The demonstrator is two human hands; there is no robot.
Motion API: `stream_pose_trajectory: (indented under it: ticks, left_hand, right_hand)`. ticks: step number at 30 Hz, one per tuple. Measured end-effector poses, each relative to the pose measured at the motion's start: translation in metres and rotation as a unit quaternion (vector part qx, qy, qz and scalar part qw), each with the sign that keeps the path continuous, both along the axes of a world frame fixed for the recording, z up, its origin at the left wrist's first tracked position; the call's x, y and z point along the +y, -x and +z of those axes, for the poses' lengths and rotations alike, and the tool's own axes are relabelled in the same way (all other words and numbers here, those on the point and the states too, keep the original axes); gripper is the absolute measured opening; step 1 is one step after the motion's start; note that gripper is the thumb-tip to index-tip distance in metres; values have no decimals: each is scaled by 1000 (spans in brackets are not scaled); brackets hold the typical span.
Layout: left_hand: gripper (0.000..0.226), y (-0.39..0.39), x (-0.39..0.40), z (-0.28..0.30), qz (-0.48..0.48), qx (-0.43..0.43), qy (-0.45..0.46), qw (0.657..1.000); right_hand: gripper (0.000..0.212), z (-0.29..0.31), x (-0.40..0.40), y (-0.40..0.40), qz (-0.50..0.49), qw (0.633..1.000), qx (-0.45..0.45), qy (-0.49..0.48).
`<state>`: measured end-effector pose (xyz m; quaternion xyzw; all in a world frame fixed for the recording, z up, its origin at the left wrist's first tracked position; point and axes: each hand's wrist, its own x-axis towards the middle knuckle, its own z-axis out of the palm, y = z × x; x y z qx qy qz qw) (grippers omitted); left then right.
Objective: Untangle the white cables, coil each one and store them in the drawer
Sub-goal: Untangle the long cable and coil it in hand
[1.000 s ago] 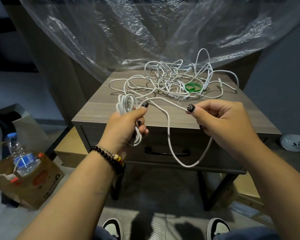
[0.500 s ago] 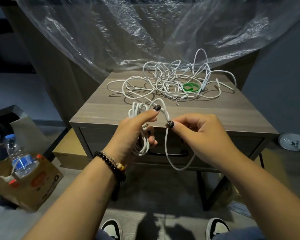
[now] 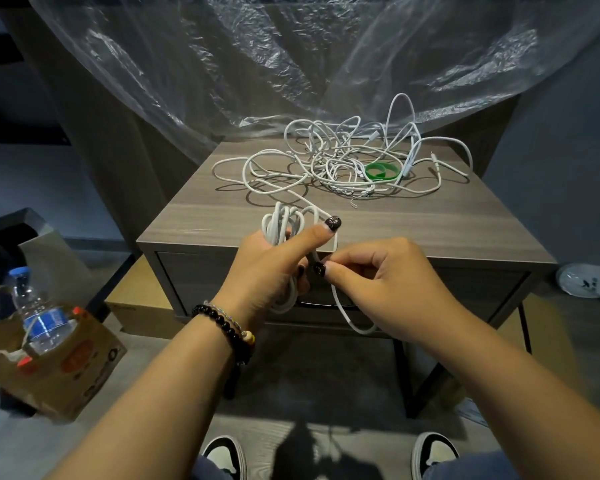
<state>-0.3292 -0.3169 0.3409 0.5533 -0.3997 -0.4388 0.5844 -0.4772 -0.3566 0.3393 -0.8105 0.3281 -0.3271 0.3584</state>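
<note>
Very little lettering is showing legibly. The brown cardboard box (image 3: 54, 370) on the floor is carrying dark print along its near side, of which only a large round "O" or "Q" is reading clearly; the orange patches beside it are too blurred to make out. The water bottle (image 3: 37, 311) standing in that box is wearing a blue label, but its wording is not resolving.

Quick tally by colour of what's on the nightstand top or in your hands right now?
White, coil held in left hand: 1
White, tangled cable pile: 1 (cable count cannot be told)
Green band: 1
Total: 3
</note>
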Motion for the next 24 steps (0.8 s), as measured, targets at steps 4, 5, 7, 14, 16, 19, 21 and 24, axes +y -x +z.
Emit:
stream_pose_trajectory:
  ticks: [4, 5, 7, 14, 16, 19, 21, 24]
  left_hand:
    - [18, 2, -3, 2, 73, 16, 19, 997]
    - [18, 3, -4, 3, 86, 36, 24, 995]
    - [18, 2, -6, 3, 116, 65, 31, 991]
    - [28, -15, -10, 2, 144, 210, 45, 966]
    - [28, -14, -10, 2, 135, 268, 36, 953]
    - [29, -15, -12, 2, 122, 330, 37, 935]
    - [32, -16, -15, 2, 125, 349, 33, 928]
    - [35, -18, -16, 1, 122, 366, 39, 922]
  right_hand:
    - [18, 2, 3, -2, 0, 1000, -29, -11]
    - [19, 2, 4, -3, 3, 999, -35, -12]
    - [21, 4, 6, -3, 20, 999, -45, -20]
    - [20, 6, 14, -3, 102, 991, -51, -63]
    - [21, 5, 16, -4, 114, 990, -41, -69]
    - [24, 2, 17, -7, 126, 989, -19, -80]
    - [26, 1, 18, -8, 127, 988, -18, -83]
    - [28, -1, 18, -9, 130, 988, -8, -78]
